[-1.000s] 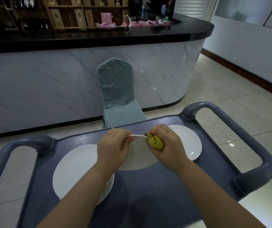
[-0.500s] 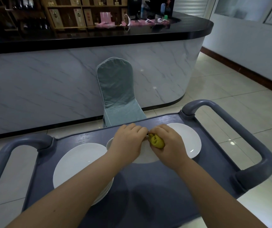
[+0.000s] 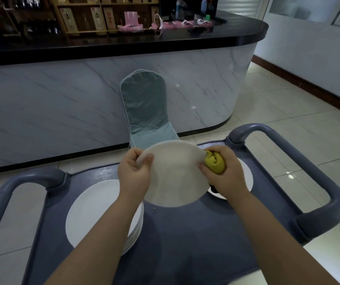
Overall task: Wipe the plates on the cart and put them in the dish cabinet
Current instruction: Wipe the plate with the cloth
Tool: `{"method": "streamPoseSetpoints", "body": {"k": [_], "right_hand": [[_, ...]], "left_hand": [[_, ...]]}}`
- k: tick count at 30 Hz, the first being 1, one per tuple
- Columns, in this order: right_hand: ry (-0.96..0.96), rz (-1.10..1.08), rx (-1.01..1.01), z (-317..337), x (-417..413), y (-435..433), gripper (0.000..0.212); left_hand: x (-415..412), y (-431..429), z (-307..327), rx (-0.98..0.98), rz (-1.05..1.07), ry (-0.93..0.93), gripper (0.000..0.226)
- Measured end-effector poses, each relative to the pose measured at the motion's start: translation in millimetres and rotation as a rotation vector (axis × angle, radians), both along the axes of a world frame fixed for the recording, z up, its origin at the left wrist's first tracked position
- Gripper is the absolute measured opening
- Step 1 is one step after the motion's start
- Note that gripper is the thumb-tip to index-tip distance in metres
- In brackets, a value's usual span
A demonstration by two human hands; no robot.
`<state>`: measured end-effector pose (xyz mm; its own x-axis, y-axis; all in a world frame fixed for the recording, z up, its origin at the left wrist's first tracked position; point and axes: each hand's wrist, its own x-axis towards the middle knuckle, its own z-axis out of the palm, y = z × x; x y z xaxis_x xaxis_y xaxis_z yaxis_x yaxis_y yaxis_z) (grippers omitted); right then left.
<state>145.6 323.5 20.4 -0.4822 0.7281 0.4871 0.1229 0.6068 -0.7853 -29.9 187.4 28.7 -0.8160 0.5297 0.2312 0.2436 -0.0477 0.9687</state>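
A white plate (image 3: 175, 177) is held tilted toward me above the grey cart (image 3: 185, 233). My left hand (image 3: 134, 173) grips its left rim, thumb on the near face. At the plate's right rim, my right hand (image 3: 224, 177) clutches a balled yellow cloth (image 3: 215, 164) against the edge. A stack of white plates (image 3: 95, 212) sits on the cart's left side. Another white plate (image 3: 246, 175) lies on the cart at the right, mostly hidden behind my right hand.
The cart has curved grey handles at left (image 3: 10, 190) and right (image 3: 308, 167). A chair with a pale green cover (image 3: 146, 112) stands just beyond the cart, against a marble-fronted bar counter (image 3: 62, 103) with a black top. Tiled floor (image 3: 288, 124) opens to the right.
The plate was lying nearly flat and edge-on between my hands; it has been lifted and tipped up so its face turns toward me. Both hands rose with it.
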Motion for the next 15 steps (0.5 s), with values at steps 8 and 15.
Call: {"method": "streamPoseSetpoints", "body": {"k": [8,15], "right_hand": [[-0.135,0.012,-0.052,-20.6,0.1,3.6,0.035],[0.019,-0.109,-0.101,-12.3,-15.1,-4.5,0.037]], "left_hand": [[-5.5,-2.0,-12.0,-0.045,0.073,-0.065,0.02],[-11.4,1.6,6.7,0.053,0.096,-0.04,0.021]]}}
